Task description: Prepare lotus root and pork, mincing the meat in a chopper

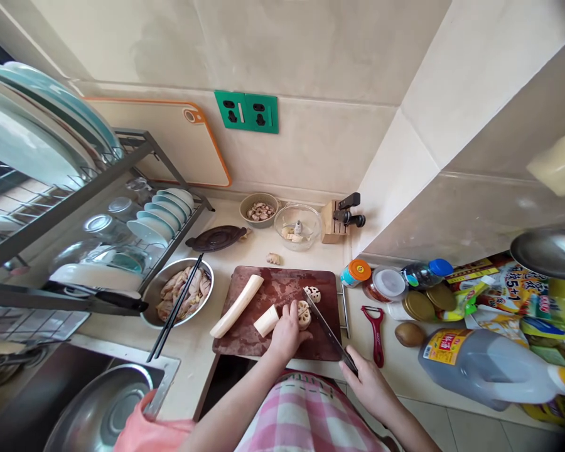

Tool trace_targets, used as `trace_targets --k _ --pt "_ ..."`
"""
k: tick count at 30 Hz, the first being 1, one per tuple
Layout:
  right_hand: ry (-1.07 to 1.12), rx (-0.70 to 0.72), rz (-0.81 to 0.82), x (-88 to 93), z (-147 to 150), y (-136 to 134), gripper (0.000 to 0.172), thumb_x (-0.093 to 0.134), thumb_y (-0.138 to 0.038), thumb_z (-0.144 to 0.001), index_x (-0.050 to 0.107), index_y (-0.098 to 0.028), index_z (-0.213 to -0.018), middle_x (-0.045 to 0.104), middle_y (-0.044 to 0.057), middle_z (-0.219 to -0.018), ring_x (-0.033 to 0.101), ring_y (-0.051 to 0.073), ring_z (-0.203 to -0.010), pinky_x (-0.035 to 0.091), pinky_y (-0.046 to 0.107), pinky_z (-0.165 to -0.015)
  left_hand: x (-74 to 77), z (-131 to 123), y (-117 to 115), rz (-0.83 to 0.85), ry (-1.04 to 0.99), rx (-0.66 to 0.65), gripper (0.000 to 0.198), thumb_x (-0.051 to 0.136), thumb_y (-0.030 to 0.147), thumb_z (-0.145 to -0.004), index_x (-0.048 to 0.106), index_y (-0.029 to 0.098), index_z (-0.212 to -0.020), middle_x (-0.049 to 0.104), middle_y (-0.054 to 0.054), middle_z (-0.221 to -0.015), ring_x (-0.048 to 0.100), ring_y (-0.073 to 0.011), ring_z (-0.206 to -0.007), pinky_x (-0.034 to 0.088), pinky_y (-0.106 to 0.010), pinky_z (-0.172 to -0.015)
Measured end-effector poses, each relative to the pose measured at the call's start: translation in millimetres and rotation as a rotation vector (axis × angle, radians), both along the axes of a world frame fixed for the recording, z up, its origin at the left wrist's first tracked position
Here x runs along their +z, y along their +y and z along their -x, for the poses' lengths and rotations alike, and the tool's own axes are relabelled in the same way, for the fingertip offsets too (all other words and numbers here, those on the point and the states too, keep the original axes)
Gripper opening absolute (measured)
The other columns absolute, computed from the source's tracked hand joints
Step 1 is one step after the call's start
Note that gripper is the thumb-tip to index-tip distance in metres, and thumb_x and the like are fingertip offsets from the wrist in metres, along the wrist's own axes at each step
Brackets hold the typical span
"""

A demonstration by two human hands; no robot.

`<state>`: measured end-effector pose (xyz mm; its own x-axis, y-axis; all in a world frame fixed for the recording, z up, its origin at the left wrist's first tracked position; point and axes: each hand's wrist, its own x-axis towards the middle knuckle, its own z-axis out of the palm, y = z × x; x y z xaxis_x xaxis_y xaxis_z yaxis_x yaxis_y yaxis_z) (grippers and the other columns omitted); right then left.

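Atop the board (282, 285), left hand (286, 333) pins lotus root (304, 312), right hand (368, 383) grips knife (324, 326) pointing away-left.

One chopping board (282, 285) carried two lotus root lengths (236, 306), one stub (304, 314) and one slice (312, 293); there was one knife (327, 329); one peeler (375, 333); two chopsticks (176, 307); one kiwi (408, 334); two bowls (258, 210) by the wall.

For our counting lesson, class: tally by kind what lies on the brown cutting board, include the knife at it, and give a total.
Long lotus root: 1
Shorter root piece, held by the left hand: 1
Loose slice: 1
Knife, in the right hand: 1
Total at the cutting board: 4
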<state>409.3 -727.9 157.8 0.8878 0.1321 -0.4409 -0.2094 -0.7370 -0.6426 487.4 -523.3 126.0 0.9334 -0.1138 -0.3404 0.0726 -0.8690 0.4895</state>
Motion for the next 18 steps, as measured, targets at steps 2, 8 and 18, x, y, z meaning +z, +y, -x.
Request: trace_targets --k 2,8,18 --pt "0.004 -0.005 -0.012 -0.1 0 -4 0.048 0.037 -0.047 -0.086 0.058 -0.014 -0.113 0.068 0.014 -0.103 0.063 0.026 -0.097 0.046 0.032 -0.082 -5.0 3 4 0.083 -0.009 0.004 0.08 0.068 0.013 -0.068 0.023 0.015 -0.134 0.043 -0.016 -0.125 0.057 -0.0273 -0.108 0.045 -0.035 -0.09" --pt "-0.03 -0.016 0.011 22.6 3 3 0.043 0.033 -0.05 -0.087 0.058 -0.017 -0.097 0.068 0.008 -0.078 0.063 0.022 -0.071 0.046 0.029 -0.065 -18.2 4 10 0.272 -0.127 0.049 0.066 0.061 0.005 -0.069 0.03 0.019 -0.126 0.044 -0.011 -0.12 0.053 -0.0241 -0.112 0.041 -0.038 -0.098" --pt "0.044 0.039 0.105 62.0 0 33 0.038 0.03 -0.041 -0.088 0.056 -0.019 -0.106 0.068 0.008 -0.078 0.065 0.022 -0.077 0.044 0.028 -0.066 1.5 10 24 0.444 -0.315 0.064 0.062 0.062 0.025 -0.079 0.03 0.016 -0.131 0.046 -0.017 -0.128 0.045 -0.0295 -0.123 0.039 -0.048 -0.101"
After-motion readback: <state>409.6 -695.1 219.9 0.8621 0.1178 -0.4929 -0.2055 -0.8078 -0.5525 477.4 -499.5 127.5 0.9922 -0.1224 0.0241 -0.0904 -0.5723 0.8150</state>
